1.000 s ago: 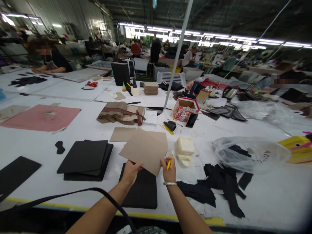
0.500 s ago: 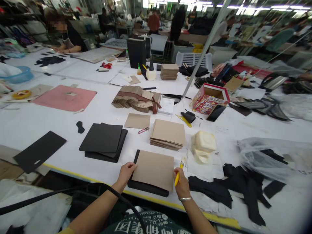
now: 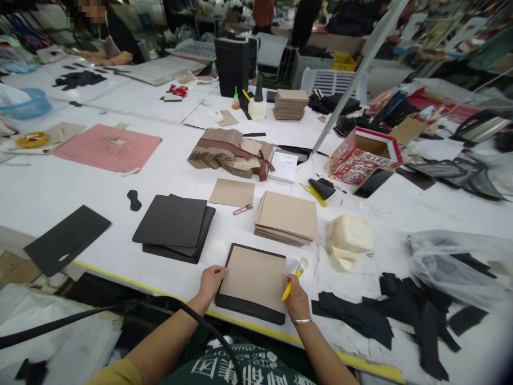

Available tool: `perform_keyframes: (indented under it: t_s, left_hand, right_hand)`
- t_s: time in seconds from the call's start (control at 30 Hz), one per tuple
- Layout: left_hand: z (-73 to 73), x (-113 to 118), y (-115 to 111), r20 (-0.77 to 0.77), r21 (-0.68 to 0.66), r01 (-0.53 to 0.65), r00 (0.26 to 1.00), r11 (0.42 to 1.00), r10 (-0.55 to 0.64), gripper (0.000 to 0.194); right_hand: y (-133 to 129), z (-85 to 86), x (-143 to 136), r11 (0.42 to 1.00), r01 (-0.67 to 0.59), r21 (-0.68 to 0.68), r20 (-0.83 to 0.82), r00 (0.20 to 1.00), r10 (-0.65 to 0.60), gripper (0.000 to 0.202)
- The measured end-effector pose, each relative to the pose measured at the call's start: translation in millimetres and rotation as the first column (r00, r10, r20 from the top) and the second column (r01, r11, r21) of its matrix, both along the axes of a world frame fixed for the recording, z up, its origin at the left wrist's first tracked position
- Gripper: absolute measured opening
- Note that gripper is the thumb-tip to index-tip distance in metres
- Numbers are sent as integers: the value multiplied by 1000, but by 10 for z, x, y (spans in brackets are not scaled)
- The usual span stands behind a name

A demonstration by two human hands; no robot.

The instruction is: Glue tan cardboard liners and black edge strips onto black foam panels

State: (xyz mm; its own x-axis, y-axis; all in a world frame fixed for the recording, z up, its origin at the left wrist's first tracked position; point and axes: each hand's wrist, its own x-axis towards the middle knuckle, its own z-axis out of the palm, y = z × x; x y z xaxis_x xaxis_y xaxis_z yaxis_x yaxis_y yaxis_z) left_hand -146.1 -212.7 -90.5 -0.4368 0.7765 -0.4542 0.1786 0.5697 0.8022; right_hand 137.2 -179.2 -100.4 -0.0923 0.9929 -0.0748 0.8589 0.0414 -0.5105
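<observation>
A tan card sheet (image 3: 253,277) lies flat on a black panel (image 3: 248,307) at the near edge of the white table (image 3: 60,187). My left hand (image 3: 210,280) rests on the sheet's left edge. My right hand (image 3: 296,297) touches its right edge and grips a yellow brush (image 3: 292,278), bristles pointing up and away. Just beyond stands a stack of tan sheets (image 3: 287,217). To the right sits a cream glue tub (image 3: 348,241).
A stack of black panels (image 3: 172,226) and a single black panel (image 3: 66,238) lie at left. Black fabric scraps (image 3: 401,315) and a plastic bag (image 3: 460,267) fill the right. A bundle of tan cards (image 3: 230,155), a red box (image 3: 363,155), a slanted pole (image 3: 352,85) and a seated person (image 3: 108,37) are farther back.
The tan sheet went from held up in the air to lying flat on the black panel. The camera tilted down and both hands settled on the sheet's edges.
</observation>
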Motion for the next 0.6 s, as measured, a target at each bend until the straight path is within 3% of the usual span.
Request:
perform_keyframes:
  t_s: [0.23,0.6]
  left_hand:
    - [-28,-23,3,31,-4,-19,999,1000,20,31]
    - [-31,-17,44,-23,-41,-25,999,999,24,29]
  right_hand:
    - [48,-74,-44,998,-22,60,9,1000,21,31]
    - [116,-30,-124,1000,12,7,58,998,-12,26]
